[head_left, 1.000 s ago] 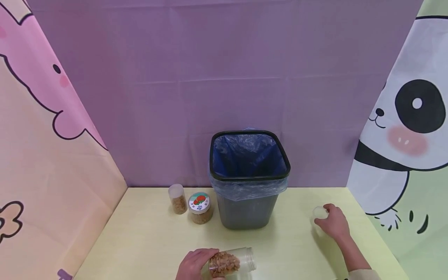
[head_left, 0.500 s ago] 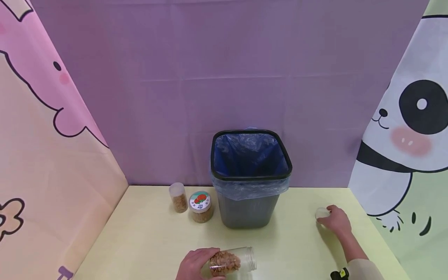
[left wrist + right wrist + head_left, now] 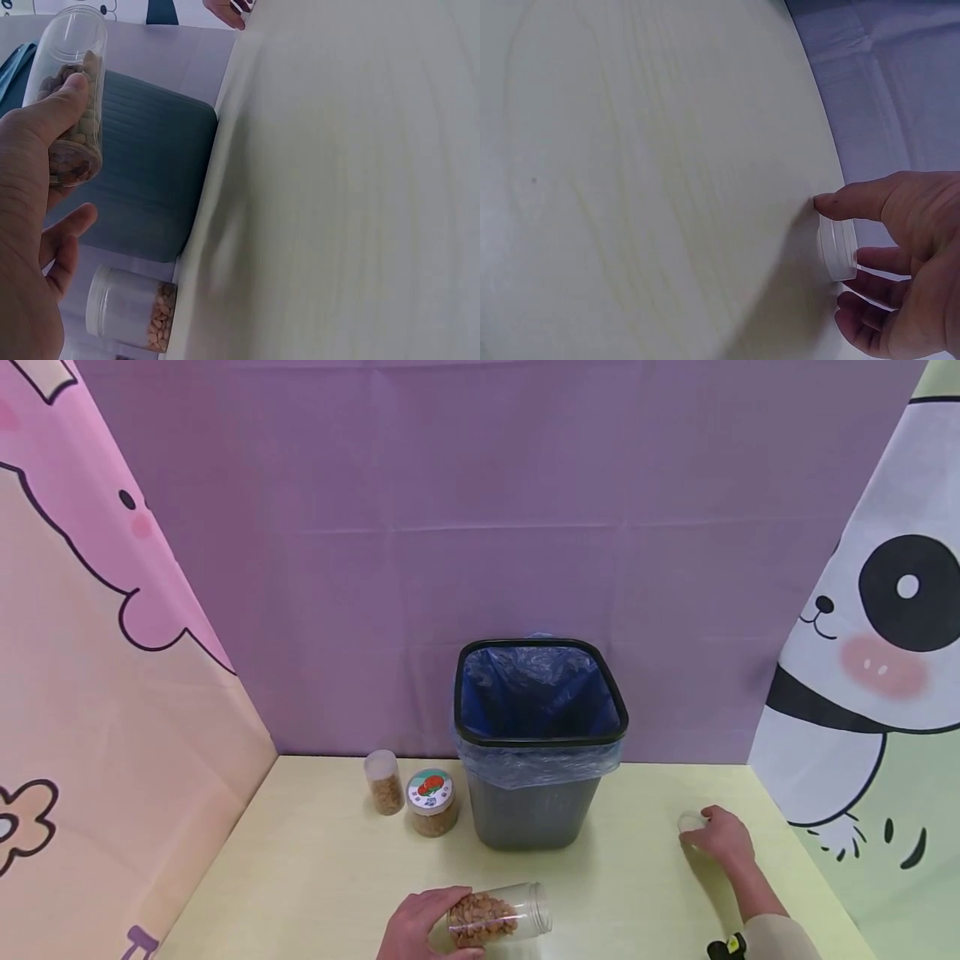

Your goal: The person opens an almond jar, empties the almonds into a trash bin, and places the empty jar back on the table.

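Note:
A clear open-mouthed jar (image 3: 501, 913), part filled with brown nut-like pieces, lies nearly sideways in my left hand (image 3: 422, 928). My thumb and fingers grip it near its base, and its mouth points right in the head view. The left wrist view shows the thumb across the jar (image 3: 66, 52). Over at the right side of the table, my right hand (image 3: 724, 838) pinches a round translucent lid (image 3: 688, 822). In the right wrist view the lid (image 3: 837, 247) stands between thumb and fingers, right at the tabletop.
A grey bin (image 3: 531, 814) with a blue liner bag stands at the back middle. To its left are a tub (image 3: 432, 820) with a tomato-printed lid and a slim container (image 3: 386, 789) with brown contents. A purple cloth wall (image 3: 510, 527) borders the table (image 3: 315, 877).
The jar's mouth end has risen slightly in my left hand. My right hand with the lid has come down a little. The head view has shifted slightly.

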Tool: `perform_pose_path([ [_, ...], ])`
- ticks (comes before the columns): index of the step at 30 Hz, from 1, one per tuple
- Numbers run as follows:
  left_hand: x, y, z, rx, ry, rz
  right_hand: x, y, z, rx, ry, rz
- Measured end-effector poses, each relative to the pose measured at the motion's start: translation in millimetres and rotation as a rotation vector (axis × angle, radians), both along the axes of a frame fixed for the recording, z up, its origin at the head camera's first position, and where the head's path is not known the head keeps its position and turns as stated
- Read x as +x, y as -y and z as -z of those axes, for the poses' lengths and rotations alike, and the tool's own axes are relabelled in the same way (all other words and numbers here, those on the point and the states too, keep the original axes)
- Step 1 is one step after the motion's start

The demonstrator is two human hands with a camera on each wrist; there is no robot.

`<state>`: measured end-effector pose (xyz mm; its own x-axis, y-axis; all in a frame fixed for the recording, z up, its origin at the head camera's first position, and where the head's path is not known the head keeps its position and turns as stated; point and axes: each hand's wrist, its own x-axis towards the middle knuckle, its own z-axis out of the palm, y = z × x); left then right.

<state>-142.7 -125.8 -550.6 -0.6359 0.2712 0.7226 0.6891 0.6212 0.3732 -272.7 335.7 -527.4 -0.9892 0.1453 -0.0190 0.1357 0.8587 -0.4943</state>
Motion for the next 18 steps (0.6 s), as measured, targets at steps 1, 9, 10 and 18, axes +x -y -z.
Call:
perform_pose_path([
  [1, 0.0, 0.1, -0.3, 0.002, 0.001, -0.002, 0.5, 0, -0.4, -0.002, 0.001, 0.001],
  [9, 0.9, 0.1, -1.2, 0.016, 0.025, -0.019, -0.8, 0, -1.4, 0.003, -0.045, -0.017],
  [10, 0.7, -0.1, -1.1, 0.02, 0.026, -0.02, -1.9, 0, -3.4, 0.006, -0.067, -0.024],
  [18, 0.3, -0.5, 0.0, 0.033, 0.018, -0.031, -9.7, 26, -55.5, -0.052, -0.277, -0.064],
])
